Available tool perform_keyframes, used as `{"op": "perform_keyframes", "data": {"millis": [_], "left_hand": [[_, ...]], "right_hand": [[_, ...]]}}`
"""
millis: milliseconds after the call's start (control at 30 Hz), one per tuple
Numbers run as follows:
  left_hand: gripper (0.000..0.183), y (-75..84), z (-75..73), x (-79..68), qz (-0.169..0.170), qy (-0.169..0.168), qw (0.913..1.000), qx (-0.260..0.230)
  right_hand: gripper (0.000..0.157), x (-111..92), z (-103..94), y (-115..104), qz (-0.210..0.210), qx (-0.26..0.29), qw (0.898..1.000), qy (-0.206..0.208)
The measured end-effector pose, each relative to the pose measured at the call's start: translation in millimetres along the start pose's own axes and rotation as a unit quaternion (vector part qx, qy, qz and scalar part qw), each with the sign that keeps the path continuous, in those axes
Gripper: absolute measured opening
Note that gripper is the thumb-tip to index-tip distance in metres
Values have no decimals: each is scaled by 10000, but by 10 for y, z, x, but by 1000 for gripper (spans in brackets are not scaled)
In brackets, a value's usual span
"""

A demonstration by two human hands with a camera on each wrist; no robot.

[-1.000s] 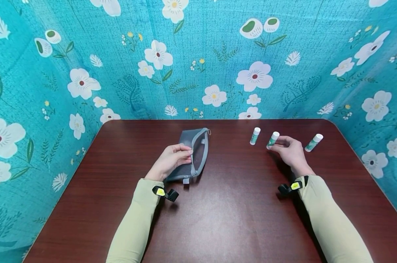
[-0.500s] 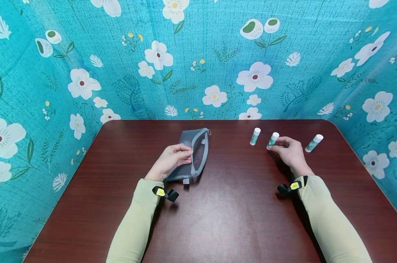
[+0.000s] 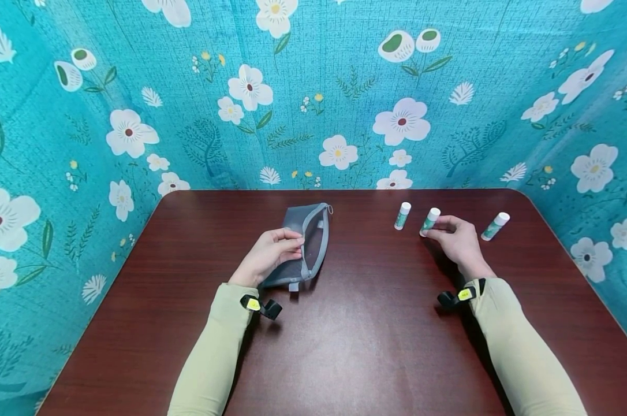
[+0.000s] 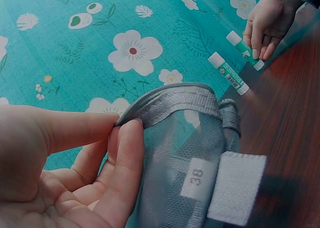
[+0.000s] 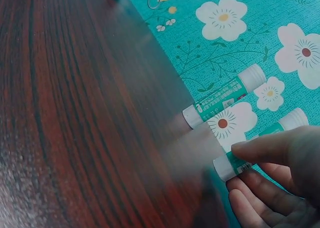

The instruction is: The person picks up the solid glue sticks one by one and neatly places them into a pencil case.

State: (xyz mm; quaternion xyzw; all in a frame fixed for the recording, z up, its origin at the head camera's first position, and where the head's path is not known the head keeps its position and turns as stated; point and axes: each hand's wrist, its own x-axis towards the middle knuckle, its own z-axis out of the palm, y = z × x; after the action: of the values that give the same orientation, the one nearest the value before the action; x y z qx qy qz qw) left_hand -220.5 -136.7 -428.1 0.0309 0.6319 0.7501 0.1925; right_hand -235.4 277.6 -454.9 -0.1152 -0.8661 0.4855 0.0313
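Observation:
A grey mesh zip pouch (image 3: 293,269) lies on the table with its mouth parted toward the right. My left hand (image 3: 272,254) pinches the near rim of that mouth between thumb and fingers; a tag marked 38 shows through the mesh in the left wrist view. To the right, my right hand (image 3: 458,241) pinches a green-and-white glue stick (image 3: 430,222), which stands upright at the table. Just left of it is a second upright glue stick (image 3: 403,216), untouched. A third glue stick (image 3: 495,226) stands to the right of my right hand.
The dark red-brown wooden table (image 3: 344,346) has rounded far corners. A turquoise flowered cloth (image 3: 293,115) rises behind its far edge and along both sides. A small camera is strapped to each wrist.

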Motion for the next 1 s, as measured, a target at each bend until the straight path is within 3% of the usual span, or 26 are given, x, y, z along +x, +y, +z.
{"op": "perform_keyframes", "data": {"millis": [400,767,1000], "left_hand": [[41,9,2,-7,4,11,10000,47],[28,3,-3,1,21,-1,10000,-34],[33,2,2,3,9,-13,10000,-50]], "right_hand": [[52,-28,-13,-71,-42,63,10000,28],[53,-62,-8,-163,-104,226,9997,75],[52,-84,5,-227,-241,303,9992,77]]}}
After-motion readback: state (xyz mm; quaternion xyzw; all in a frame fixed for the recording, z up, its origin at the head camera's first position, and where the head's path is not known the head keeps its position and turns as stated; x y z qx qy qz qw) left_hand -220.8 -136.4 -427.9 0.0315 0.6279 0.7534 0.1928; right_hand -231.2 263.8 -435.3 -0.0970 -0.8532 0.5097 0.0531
